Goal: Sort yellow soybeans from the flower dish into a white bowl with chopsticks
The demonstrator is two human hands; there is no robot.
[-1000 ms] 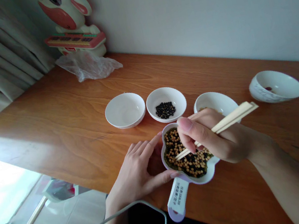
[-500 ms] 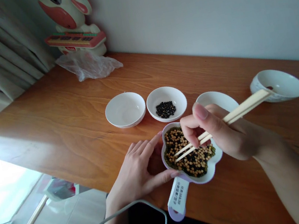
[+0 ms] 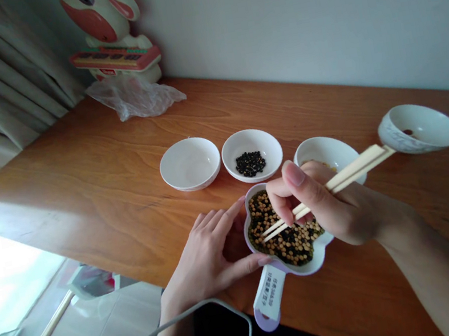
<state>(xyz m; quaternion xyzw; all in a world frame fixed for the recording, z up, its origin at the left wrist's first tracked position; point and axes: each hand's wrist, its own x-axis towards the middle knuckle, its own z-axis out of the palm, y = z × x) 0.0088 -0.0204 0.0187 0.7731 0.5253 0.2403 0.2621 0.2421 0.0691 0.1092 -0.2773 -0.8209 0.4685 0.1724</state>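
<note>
A pair of wooden chopsticks (image 3: 339, 178) is gripped in my right hand (image 3: 320, 197), which is closed round them. Their tips reach down among the yellow and black beans (image 3: 293, 248) in a flower-shaped bowl with a short handle (image 3: 324, 254). Whether a bean sits between the tips is too small to tell. My left hand (image 3: 215, 250) curves about the bowl's left side, thumb near the handle and index finger at the upper rim. A white bowl (image 3: 272, 154) with a pile of black beans (image 3: 250, 164) stands behind. My right hand partly covers another white bowl (image 3: 329, 146) with something yellowish in it.
A white bowl (image 3: 190, 165) with nothing visible inside stands left of the black beans. Far right is a patterned bowl (image 3: 419, 128) holding a few dark bits. A plastic bag (image 3: 138, 96) and a toy keyboard (image 3: 116, 59) are at the back. A grey cable (image 3: 189, 311) crosses my left wrist.
The chopstick tips have closed together slightly among the beans, and my right hand has shifted a little left. More of the third white bowl shows. My left hand keeps its place.
</note>
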